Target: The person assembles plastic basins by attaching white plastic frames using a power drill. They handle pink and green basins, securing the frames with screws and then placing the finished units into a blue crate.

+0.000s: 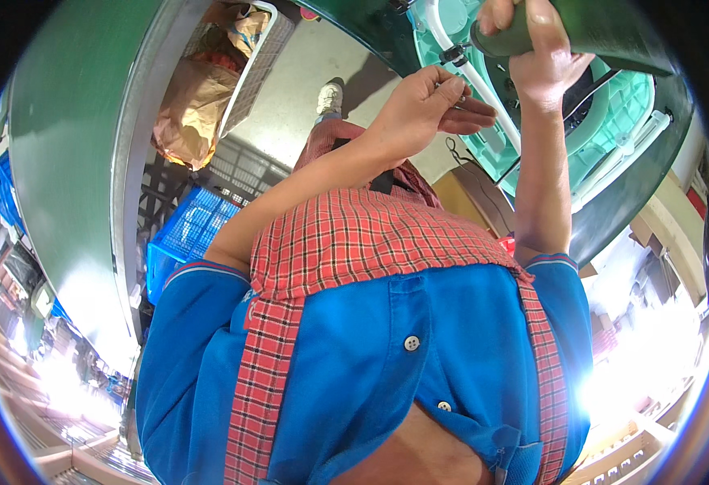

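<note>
My left hand [418,115] is raised in front of my apron, thumb pressed to the index finger and the other fingers stretched out. Small shiny metal pieces [463,98], apparently screws, show at its fingertips. Farther right, my right hand [542,54] is wrapped around a dark, round-ended object [503,37], perhaps a power tool; its far part is blurred at the rim. Below both hands lies a turquoise ribbed plastic frame [624,133] with a large round opening. A white tube [482,91] with a black clamp [453,54] crosses it, and another white tube [621,151] runs along its right side.
The frame rests on a dark green work surface [621,218]. At left runs a green table [69,182] with a metal edge. A white basket [251,73] holds brown paper bags [193,109]. Blue plastic crates [193,227] stand lower, and a cardboard box [466,194] sits under the work surface.
</note>
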### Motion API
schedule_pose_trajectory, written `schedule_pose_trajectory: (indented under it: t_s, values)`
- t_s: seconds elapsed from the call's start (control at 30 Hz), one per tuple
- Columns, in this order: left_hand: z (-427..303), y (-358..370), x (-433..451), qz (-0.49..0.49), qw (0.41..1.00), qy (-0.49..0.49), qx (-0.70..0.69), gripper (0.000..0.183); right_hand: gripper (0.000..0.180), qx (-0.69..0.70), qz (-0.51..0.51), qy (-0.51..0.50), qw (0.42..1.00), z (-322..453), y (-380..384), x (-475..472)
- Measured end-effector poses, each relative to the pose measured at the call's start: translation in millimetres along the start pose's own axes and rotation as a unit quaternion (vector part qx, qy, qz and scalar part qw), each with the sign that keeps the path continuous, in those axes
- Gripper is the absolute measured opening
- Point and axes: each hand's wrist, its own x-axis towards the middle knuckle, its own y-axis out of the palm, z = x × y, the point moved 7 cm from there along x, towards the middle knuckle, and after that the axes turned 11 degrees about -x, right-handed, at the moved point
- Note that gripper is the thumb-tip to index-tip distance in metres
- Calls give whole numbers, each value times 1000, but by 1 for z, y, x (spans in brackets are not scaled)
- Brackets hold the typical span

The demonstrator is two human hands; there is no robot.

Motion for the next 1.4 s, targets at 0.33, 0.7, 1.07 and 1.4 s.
schedule_pose_trajectory:
  t_s: [0.33, 0.7, 1.07, 1.4]
  values:
    - [-21, -23, 13, -108, 985, 134, -16, 22, 38, 84, -12, -16, 996, 24, -11, 19]
    - [12, 0, 21, 36, 980, -52, -191, 29, 51, 229, 36, -39, 972, 64, -52, -15]
    - [14, 9, -9, -26, 984, 37, 172, 37, 44, 169, -24, -79, 982, 38, -26, -20]
    - [-35, -38, 23, -173, 754, 369, 516, 24, 41, 77, 1, 57, 995, 4, 2, -13]
